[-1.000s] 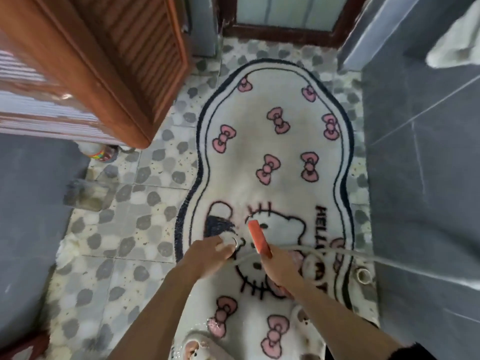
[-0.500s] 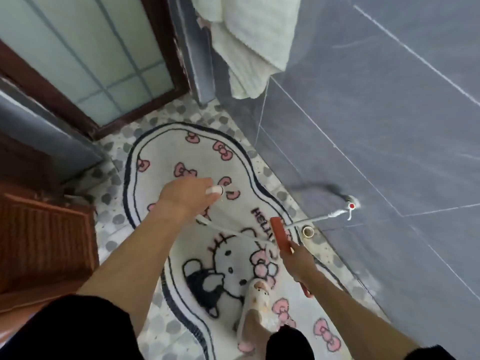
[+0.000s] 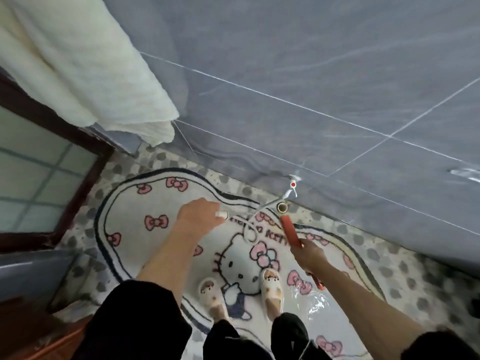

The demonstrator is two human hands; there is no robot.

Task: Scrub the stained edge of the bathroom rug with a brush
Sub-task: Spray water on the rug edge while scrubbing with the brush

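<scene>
Head view, looking down.

Right hand [image 3: 310, 255]: fingers curled round the red brush [image 3: 290, 231], gripping it about mid-length. The long end runs forward from the hand and the short end sticks out behind the wrist. Bristles not discernible. The brush is held above the rug [image 3: 155, 245], apart from the pile.

Left hand [image 3: 198, 214]: closed round the white end of a hose [image 3: 249, 229]. The hose loops over the rug between the two hands and runs up to a tap [image 3: 291, 188] on the grey tiled wall [image 3: 311, 74].

The rug lies flat on the pebble-pattern floor [image 3: 405, 268], under both hands. Its dark-bordered edge passes just beyond the brush tip, beside a small round pipe opening [image 3: 281, 207] at the foot of the wall. A glossy wet patch [image 3: 314, 305] lies on the rug behind the right hand.

Two slippers [image 3: 271, 287] stand on the rug, nearer the body than either hand.

A white towel [image 3: 91, 74] hangs far forward-left of the left hand.
</scene>
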